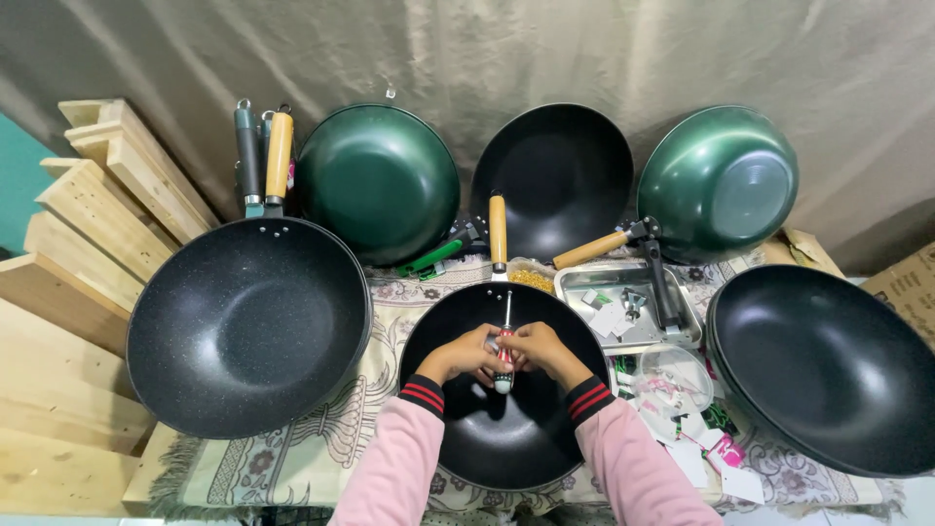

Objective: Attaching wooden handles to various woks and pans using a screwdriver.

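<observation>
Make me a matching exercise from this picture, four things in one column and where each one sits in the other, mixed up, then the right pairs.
Things:
1. screwdriver
2. metal tray
3. wooden planks
4. green wok

Places:
A. stacked at the far left
B. propped against the cloth backdrop
C. held by both hands, the left hand and the right hand, over the middle black wok
D. on the patterned cloth, right of the middle wok's handle, holding small parts

Pairs: 1-C, 2-D, 3-A, 4-B

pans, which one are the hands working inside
The small black pan at front centre, wooden handle pointing away. Both hands grip a screwdriver inside it; the other pans sit untouched around it.
</observation>
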